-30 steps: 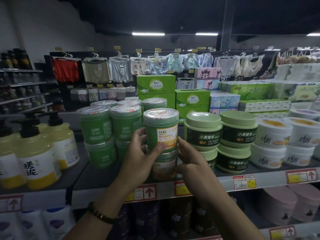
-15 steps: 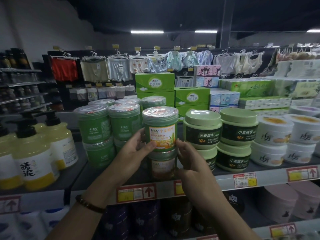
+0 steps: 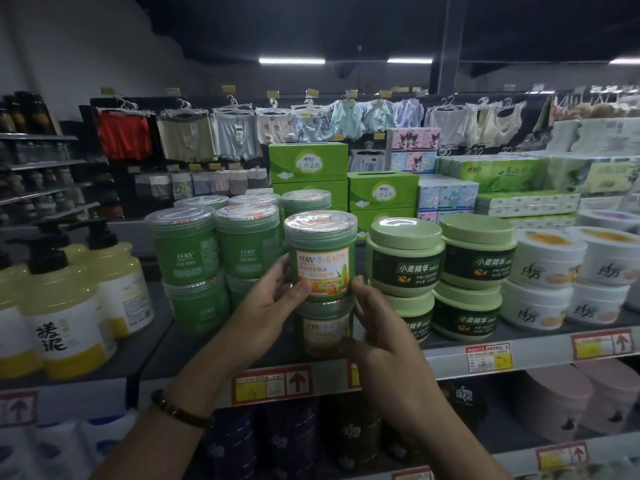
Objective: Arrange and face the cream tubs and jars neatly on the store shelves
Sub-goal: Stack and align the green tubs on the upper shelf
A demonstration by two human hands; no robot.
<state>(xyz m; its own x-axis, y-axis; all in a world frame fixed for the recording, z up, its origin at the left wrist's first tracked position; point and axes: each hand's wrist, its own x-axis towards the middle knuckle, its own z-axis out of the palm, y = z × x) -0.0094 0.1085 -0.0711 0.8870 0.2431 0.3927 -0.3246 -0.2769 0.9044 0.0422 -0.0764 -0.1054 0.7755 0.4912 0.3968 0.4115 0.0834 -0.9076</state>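
Note:
A green jar (image 3: 322,254) with a clear lid and an orange label stands on top of a second jar (image 3: 325,332) of the same kind at the shelf's front. Its label faces me. My left hand (image 3: 273,306) grips its left side, thumb on the label's lower edge. My right hand (image 3: 381,334) holds its right side, fingers curled round the stack. To the left stand stacked green jars (image 3: 187,251) with their labels turned sideways. Pale green tubs (image 3: 405,258) and white tubs (image 3: 547,261) are stacked in twos on the right.
Yellow pump bottles (image 3: 62,306) fill the shelf section to the left. The grey shelf edge (image 3: 519,355) carries red price tags. Dark jars and pink tubs (image 3: 554,400) sit on the shelf below. Green tissue boxes (image 3: 308,164) and hanging clothes stand behind.
The top jar has been turned between my hands so its orange label now faces front. Both hands stayed on its sides.

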